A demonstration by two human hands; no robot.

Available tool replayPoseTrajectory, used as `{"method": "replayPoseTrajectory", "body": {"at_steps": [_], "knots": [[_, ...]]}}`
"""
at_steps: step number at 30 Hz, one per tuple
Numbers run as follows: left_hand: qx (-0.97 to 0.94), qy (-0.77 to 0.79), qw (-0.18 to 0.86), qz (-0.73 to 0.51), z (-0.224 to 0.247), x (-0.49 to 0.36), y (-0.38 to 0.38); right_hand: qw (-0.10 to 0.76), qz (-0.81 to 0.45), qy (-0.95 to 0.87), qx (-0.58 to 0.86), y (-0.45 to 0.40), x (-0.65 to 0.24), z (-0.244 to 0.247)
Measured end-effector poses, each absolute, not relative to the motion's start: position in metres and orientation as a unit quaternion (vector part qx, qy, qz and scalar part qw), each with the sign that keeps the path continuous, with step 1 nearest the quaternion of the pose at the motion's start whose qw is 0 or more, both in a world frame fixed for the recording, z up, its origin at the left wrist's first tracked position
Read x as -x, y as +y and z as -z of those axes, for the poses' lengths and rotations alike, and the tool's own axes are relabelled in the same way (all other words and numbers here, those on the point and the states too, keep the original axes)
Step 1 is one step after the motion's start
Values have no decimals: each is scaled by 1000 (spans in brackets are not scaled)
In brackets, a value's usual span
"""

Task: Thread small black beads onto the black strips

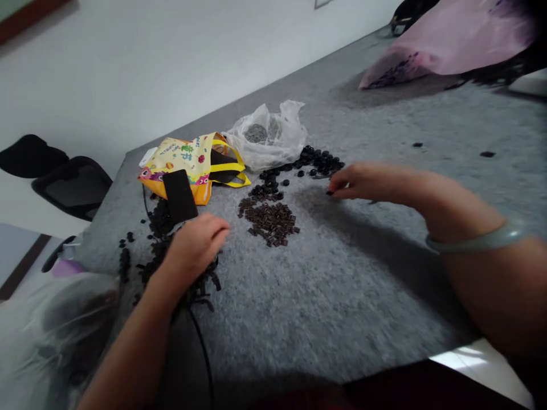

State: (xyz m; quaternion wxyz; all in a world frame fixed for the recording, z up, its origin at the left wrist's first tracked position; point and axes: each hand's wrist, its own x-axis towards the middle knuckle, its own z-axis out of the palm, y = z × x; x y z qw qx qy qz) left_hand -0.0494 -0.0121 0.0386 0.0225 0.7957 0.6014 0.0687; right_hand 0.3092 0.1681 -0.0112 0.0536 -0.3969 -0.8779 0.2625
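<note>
My right hand (361,181), with a pale bangle on its wrist, is raised over the grey table (307,302). Thumb and forefinger pinch a small black piece (329,193). Just left of it lies a heap of round black caps (320,162). My left hand (199,239) is curled closed beside several black strips (209,282); anything inside the fingers is hidden. Between the hands lies a pile of small dark brown pieces (273,222).
A yellow cartoon tote bag (183,156) has a black phone (179,196) leaning on it. Beside it is a clear plastic bag (277,136) with grey contents. A pink bag (453,40) is at the far right. A black cable (203,347) runs down the front.
</note>
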Motion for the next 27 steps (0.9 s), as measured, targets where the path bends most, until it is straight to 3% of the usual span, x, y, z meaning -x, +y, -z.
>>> {"method": "replayPoseTrajectory", "body": {"at_steps": [3, 6, 11, 14, 16, 21, 27], "knots": [[-807, 575, 85, -102, 1, 30, 4, 35, -326, -881, 341, 150, -280, 3], [-807, 573, 86, -115, 26, 29, 11, 78, -392, -868, 294, 130, -254, 5], [-810, 568, 84, -122, 32, 32, 15, 133, -562, -770, 271, 110, -232, 18], [-770, 594, 122, -199, 27, 29, 15, 147, -630, -714, 267, 105, -228, 19], [-703, 621, 200, -282, 21, 25, 13, 160, -642, -699, 271, 102, -226, 14], [-453, 587, 518, -427, 8, 7, 2, 182, -632, -701, 275, 95, -219, 7], [-393, 551, 582, -450, 2, -5, -5, 194, -653, -689, 248, 85, -207, 12]]}}
